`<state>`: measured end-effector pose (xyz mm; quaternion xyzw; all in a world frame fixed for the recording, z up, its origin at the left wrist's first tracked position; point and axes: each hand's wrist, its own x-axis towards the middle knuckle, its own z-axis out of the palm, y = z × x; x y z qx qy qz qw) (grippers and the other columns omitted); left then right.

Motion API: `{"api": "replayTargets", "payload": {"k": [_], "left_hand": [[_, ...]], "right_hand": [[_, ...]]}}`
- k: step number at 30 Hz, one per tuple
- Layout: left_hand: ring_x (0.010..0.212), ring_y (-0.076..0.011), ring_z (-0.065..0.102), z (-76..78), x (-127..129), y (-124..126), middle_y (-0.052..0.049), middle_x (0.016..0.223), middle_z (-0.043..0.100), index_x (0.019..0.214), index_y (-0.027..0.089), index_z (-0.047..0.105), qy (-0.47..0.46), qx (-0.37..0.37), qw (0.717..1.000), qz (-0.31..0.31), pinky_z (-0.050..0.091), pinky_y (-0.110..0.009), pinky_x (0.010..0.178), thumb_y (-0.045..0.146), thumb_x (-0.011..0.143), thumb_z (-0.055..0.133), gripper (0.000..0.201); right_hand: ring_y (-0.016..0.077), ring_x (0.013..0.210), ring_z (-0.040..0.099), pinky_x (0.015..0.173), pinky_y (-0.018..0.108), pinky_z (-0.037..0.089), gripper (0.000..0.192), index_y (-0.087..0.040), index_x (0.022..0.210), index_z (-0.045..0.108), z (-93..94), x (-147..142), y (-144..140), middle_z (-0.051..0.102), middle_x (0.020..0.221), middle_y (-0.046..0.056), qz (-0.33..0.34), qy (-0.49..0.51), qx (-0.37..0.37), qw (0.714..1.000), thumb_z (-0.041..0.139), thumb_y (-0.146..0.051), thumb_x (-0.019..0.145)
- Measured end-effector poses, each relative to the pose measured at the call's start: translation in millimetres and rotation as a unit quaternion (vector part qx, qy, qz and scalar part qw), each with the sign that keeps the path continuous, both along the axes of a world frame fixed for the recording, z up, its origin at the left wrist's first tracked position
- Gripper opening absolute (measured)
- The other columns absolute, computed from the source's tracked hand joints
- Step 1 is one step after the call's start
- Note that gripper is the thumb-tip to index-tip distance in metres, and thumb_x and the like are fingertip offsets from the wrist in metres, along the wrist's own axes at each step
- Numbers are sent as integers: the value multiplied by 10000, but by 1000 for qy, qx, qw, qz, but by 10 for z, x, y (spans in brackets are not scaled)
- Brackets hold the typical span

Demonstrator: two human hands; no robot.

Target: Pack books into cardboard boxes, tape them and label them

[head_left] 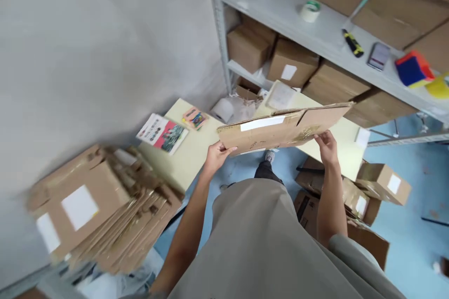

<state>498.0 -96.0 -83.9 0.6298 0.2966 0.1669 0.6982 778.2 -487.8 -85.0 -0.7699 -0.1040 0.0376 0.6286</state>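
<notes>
A flattened cardboard box (266,133) is held up in front of me, a white label strip along its upper edge and clear tape toward its right end. My left hand (216,156) pinches its lower left corner, thumb on the near face. At the lower right edge, my right hand (327,146) grips it between thumb and fingers. Behind the cardboard, a pale yellow tabletop (345,149) is partly hidden. To the left, a magazine (163,133) and a small colourful booklet (195,117) lie on another pale yellow surface (177,168).
Flattened cartons (115,215) are stacked at the lower left. A grey shelf (273,11) carries boxes, a tape roll (310,10), a yellow-black cutter (352,43) and a phone (379,56). Cardboard boxes (382,182) stand at the right by the blue floor (417,163).
</notes>
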Motion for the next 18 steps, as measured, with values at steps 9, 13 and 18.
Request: {"api": "replayTargets", "payload": {"k": [9,13,18], "left_hand": [[978,-246,813,-303,3025,-992,-60,954,841,904,241,702,15,0,993,-116,657,-366,969,393,697,1057,438],[948,-224,769,-399,3790,-1359,-27,844,753,833,247,648,55,45,987,-146,600,-321,959,273,792,929,285],[1023,-264,732,-446,4193,-1569,-24,842,720,830,258,670,94,39,976,-190,585,-336,978,192,811,832,176]], "right_hand": [[384,1255,799,1246,633,587,535,-295,1114,780,-268,1079,-1669,875,1257,175,-125,47,9,991,952,-706,816],[368,1173,801,1218,631,597,522,-304,1065,761,-369,1401,-2103,870,1157,151,-160,77,0,984,961,-696,784],[333,1089,781,1181,608,612,462,-314,949,699,-506,1519,-2292,842,1023,98,-181,114,-19,977,951,-653,762]]}}
